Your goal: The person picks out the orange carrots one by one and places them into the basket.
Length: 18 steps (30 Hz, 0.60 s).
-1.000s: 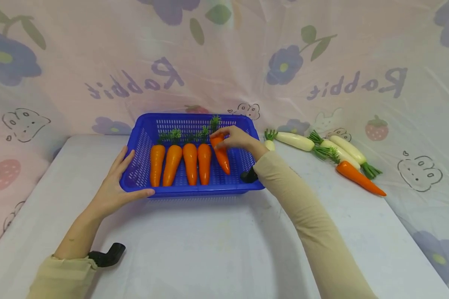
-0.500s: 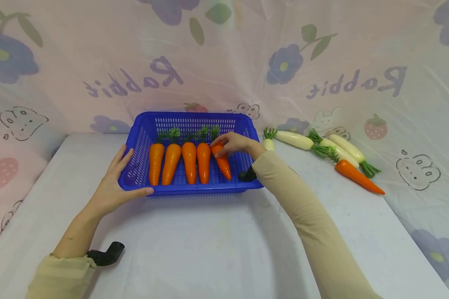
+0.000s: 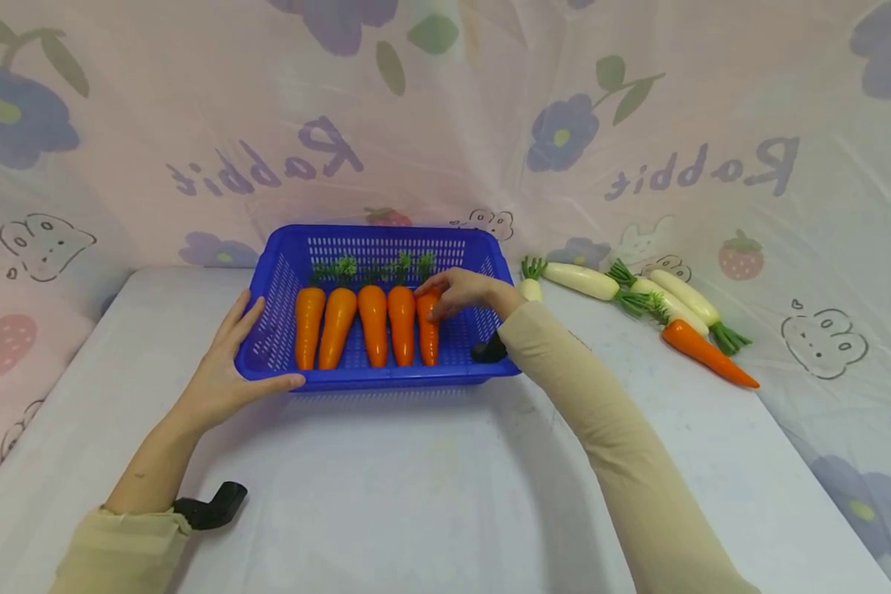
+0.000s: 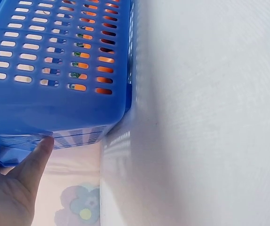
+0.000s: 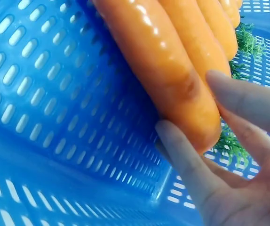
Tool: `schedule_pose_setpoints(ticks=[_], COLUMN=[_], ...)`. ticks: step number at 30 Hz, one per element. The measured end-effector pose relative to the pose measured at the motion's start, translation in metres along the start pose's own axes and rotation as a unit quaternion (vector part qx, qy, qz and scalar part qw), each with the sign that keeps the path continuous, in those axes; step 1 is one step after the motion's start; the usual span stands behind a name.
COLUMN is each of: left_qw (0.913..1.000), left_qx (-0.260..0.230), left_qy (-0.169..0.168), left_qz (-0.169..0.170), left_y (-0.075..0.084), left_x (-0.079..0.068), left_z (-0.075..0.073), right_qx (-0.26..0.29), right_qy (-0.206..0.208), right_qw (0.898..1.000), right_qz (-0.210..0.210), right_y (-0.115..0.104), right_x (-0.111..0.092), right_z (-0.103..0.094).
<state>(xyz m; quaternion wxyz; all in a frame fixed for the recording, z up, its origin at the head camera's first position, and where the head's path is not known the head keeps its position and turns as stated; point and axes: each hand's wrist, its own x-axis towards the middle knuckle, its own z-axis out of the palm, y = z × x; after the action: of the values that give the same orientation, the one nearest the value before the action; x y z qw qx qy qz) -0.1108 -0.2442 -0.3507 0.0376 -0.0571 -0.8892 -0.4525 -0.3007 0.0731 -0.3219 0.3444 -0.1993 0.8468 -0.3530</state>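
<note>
A row of several orange carrots point(image 3: 373, 326) with green tops lies in the blue plastic basket point(image 3: 386, 379). My right hand point(image 3: 464, 290) holds the rightmost carrot point(image 3: 429, 340) near its thick top end. In the right wrist view, thumb and fingers sit on both sides of that carrot point(image 5: 172, 80), whose tip points away from the hand. At the basket's left end, my left hand point(image 3: 223, 371) rests with fingers spread straight, the thumb along the front rim. The left wrist view shows a digit of the left hand point(image 4: 12, 193) touching the basket's perforated wall point(image 4: 55, 108).
Right of the basket, several white radishes point(image 3: 582, 280) with green stems lie on the white table point(image 3: 386, 495). One more carrot point(image 3: 709, 353) lies beside them. A patterned cloth point(image 3: 445, 124) hangs behind the table. A black wrist mount point(image 3: 490, 350) overlaps the basket's right end.
My right hand has lowered the rightmost carrot into the basket and turned it from slanted to nearly parallel with the others. The left hand has stayed at the basket's left end.
</note>
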Motion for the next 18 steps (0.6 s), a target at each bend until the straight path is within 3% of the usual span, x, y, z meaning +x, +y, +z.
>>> schedule_pose_setpoints(ticks=[7, 18], left_qw=[1.0000, 1.0000], left_qx=[0.003, 0.005], left_qy=[-0.001, -0.003], left_qz=[0.000, -0.003], left_y=[-0.002, -0.003], left_x=[0.001, 0.000], left_z=[0.001, 0.000], right_qx=[-0.061, -0.048], right_qy=[0.026, 0.061], right_qw=[0.998, 0.996], right_qz=[-0.015, -0.046], right_y=[-0.006, -0.014], right_x=[-0.007, -0.039], right_z=[-0.006, -0.023])
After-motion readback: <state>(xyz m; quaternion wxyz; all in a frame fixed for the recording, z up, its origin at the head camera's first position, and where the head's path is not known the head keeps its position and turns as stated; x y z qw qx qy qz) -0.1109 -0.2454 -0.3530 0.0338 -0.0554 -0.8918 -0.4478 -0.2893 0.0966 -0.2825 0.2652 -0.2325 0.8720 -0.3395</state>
